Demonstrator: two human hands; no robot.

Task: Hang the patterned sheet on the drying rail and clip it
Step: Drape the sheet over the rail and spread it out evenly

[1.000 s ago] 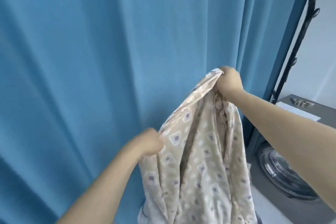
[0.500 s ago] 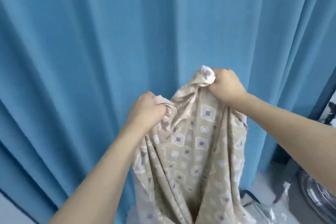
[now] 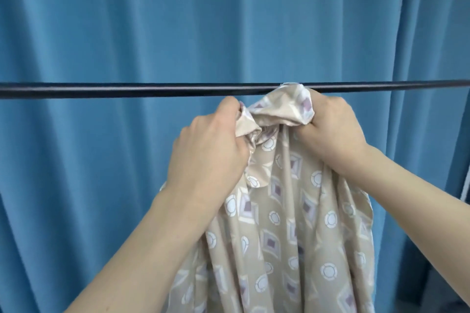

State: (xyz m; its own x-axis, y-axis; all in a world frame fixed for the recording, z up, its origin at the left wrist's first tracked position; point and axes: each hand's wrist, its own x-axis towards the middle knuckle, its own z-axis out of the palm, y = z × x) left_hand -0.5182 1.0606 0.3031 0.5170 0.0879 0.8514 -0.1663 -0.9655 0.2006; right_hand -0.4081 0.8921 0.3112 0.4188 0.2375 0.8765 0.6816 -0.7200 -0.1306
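A person's two hands hold a beige patterned sheet (image 3: 284, 223), a thin, slightly glossy fabric printed with white circles and mauve squares, just below a black metal drying rail (image 3: 152, 90) that runs straight across the middle of the frame. The left hand (image 3: 211, 150), centre frame, has its fingers curled round a bunched fold of the cloth. The right hand (image 3: 330, 129), right of centre, grips a second gathered bunch in a closed fist, its knuckles close under the rail. Between the two fists a short span of the top edge puffs upward, and its highest tip, just above the right hand, reaches the rail and overlaps it in the picture; whether it has gone over the bar cannot be told. The rest of the sheet hangs in long vertical folds toward the bottom of the frame, between the forearms.

The close-set, bunched grips appear meant to keep the slippery fabric gathered so that its edge can be fed over the bar in one piece, with the weight hanging below. The hanging step seems only just begun: no cloth is clearly draped across the rail, and no clips are in view. Behind everything a pleated blue curtain (image 3: 101, 20) fills the background from the upper left to the right edge.
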